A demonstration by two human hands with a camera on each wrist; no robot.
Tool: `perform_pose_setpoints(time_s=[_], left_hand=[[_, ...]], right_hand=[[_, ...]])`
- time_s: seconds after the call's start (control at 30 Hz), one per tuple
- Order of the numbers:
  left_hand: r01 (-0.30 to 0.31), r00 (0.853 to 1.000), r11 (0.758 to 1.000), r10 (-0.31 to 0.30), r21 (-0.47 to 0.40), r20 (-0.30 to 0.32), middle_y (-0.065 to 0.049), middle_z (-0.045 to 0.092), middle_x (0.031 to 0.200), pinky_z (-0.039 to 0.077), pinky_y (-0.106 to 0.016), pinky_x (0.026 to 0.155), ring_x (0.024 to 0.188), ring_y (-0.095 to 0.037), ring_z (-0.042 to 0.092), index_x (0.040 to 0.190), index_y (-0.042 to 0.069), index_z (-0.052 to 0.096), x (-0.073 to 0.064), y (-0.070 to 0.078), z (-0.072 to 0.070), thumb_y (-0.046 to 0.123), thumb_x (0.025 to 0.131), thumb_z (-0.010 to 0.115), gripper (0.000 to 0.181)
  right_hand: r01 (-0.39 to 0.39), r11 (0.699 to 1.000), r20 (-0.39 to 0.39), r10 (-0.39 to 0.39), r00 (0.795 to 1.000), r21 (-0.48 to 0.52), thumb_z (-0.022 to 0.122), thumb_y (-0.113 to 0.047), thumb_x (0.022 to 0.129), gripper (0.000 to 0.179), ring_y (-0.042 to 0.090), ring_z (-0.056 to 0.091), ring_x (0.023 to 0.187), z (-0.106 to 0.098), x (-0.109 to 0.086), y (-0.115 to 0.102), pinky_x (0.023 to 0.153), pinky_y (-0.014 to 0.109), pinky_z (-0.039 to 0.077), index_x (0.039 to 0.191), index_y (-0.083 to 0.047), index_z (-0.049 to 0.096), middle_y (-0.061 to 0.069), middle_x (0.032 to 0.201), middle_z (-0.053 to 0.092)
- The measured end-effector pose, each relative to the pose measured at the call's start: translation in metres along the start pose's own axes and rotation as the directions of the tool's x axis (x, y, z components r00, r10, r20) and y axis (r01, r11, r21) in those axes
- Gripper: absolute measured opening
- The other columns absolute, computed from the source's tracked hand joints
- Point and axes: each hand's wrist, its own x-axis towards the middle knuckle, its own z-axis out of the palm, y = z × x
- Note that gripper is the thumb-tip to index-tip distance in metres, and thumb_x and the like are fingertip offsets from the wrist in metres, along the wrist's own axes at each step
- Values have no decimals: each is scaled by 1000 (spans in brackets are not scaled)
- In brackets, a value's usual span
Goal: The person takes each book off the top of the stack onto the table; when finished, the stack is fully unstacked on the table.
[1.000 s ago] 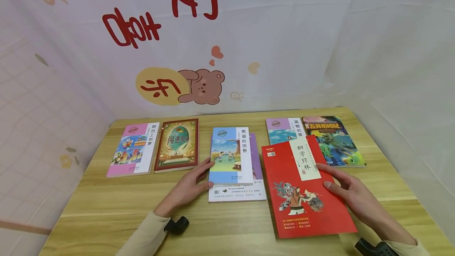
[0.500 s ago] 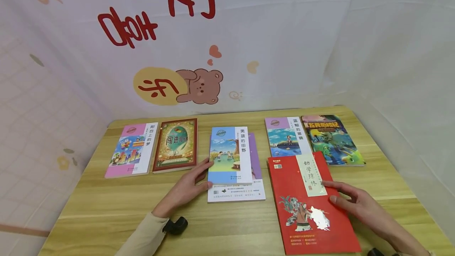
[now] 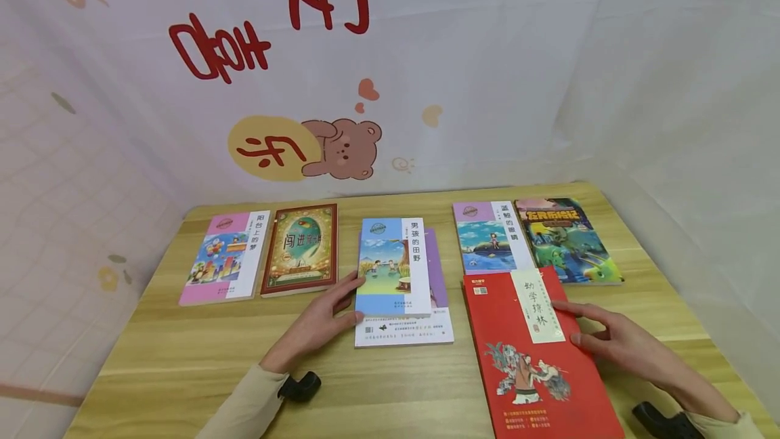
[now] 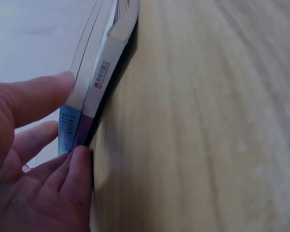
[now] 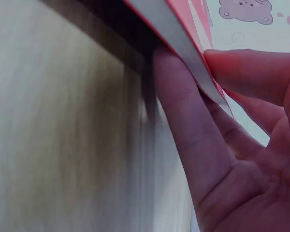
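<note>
My left hand point(image 3: 319, 324) is at the left edge of two stacked books. A blue-and-white book point(image 3: 387, 276) with a lake picture lies over a purple-and-white book point(image 3: 405, 332), whose lower part shows. In the left wrist view the thumb rests against the blue book point(image 4: 66, 121), and fingertips meet the purple book point(image 4: 82, 130) at its lower corner. My right hand point(image 3: 634, 347) grips a red book point(image 3: 536, 358) by its right edge. The right wrist view shows the thumb on the red cover and a finger underneath, with a dark shadow on the wood below.
At the back left of the wooden table point(image 3: 244, 358) lie a pink-and-white book point(image 3: 225, 256) and a brown-framed green book point(image 3: 301, 247). A lilac-and-white book point(image 3: 490, 236) and a dark green dinosaur book point(image 3: 568, 240) lie at the back right. Behind hangs a printed white curtain point(image 3: 487, 53).
My right hand has brought the red book nearer to me and slightly right, baring more of the lilac-and-white book behind it. The left hand stays at the stacked books.
</note>
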Motion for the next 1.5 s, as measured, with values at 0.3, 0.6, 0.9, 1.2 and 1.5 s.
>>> perform_pose_setpoints(time_s=[0.3,0.6,0.9,1.2,1.5], left_hand=[[7,1000,1000,-7,-2,8,-13,20,171,40,-44,115,144,-36,45,160,13,41,0,-2,0,21,101,70,66],[12,1000,1000,-12,-15,3,-11,21,171,41,-43,115,144,-35,45,160,14,42,2,-3,2,20,101,69,65],[31,999,997,-30,-74,12,-11,18,172,40,-44,116,144,-38,44,160,14,40,2,0,2,16,102,68,65],[30,1000,999,-30,-43,10,-11,18,172,40,-41,115,143,-37,45,161,14,40,-2,0,2,18,101,69,67],[25,1000,1000,-25,-11,7,-12,19,171,41,-41,115,144,-35,45,161,15,39,1,2,2,18,102,68,65]], right_hand=[[1,999,99,4,995,-42,59,-16,106,66,25,64,113,-9,1,-1,78,43,64,164,-8,28,39,152,26],[-31,990,94,44,995,-137,65,-18,102,69,19,56,118,-12,-2,-2,76,38,64,162,-10,33,36,152,34],[-46,996,142,58,988,-81,63,-16,103,69,28,62,114,-14,-3,0,77,41,64,163,-10,31,35,148,39],[-30,992,163,50,985,-126,67,-15,101,70,27,65,105,-15,-1,-3,75,39,64,161,-5,33,31,140,49],[-44,979,152,75,986,-199,71,-16,98,72,26,63,102,-14,-4,-7,69,36,63,160,-3,37,21,127,58]])
